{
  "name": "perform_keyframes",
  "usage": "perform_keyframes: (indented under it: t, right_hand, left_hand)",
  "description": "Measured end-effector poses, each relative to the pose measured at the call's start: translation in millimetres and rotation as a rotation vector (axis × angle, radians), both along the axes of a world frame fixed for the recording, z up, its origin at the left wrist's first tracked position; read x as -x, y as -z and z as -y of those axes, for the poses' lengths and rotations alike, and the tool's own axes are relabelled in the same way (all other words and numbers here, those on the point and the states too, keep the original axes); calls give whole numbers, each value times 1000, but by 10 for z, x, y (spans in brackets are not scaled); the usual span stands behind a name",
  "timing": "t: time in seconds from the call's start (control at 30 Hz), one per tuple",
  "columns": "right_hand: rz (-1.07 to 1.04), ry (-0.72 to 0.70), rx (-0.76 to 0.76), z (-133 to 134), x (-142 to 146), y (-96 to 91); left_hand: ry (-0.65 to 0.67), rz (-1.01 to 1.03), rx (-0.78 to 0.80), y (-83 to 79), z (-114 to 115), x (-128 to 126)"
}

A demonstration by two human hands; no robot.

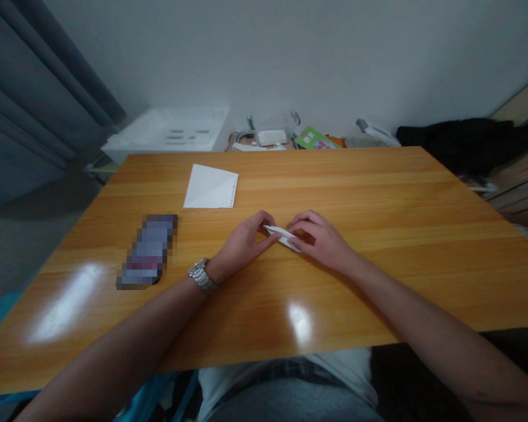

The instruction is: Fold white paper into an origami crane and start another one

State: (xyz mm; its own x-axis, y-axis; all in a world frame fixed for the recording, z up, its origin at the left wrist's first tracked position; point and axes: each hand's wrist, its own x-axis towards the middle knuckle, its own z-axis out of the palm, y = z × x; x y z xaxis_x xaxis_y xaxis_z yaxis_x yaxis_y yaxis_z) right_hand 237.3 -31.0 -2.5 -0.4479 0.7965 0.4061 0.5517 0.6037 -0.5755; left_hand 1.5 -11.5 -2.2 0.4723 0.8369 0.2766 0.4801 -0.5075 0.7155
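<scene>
Both hands work over a glossy rectangular table of yellow-brown wood-grained board (pixel 356 193). The workpiece is a small, narrow, folded piece of white paper (pixel 286 235), located near the middle of the tabletop, between the two hands. It lies at a slant, with its left end farther from the person than its right end.

The left hand (pixel 243 243) grasps the left part of the workpiece: the thumb lies along the near side and the bent fingers curl around the far side. A silver-coloured metal-link wristwatch (pixel 203 275) encircles the left wrist. The right hand (pixel 321 241) grasps the right part: the thumb bears on the near edge and the fingers arch over the far side. The exact contact of the far fingertips is partly hidden.

A flat, four-sided sheet of white paper (pixel 211 187) with a row of perforations along its right edge rests beyond the left hand, well apart from the workpiece. A dark-edged rectangular object with a blue-grey face (pixel 148 252) lies to the left of the wristwatch; its details are obscured by pixelation.

Beyond the far table edge stand a shallow white plastic tray (pixel 136 136), a green printed booklet (pixel 313 139) and, at the right, a heap of black fabric (pixel 462 140).
</scene>
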Motion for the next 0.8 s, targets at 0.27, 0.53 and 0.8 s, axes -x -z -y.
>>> perform_keyframes:
  t: [0.27,0.53,0.8]
  right_hand:
    - [-66,16,75,61,57,-107]
    - [-160,86,367,96,101,-67]
    - [-349,87,497,81,87,-47]
  left_hand:
    - [8,132,93,-29,16,-20]
    - [-27,153,106,-85,45,-44]
    - [-78,327,295,-129,47,-62]
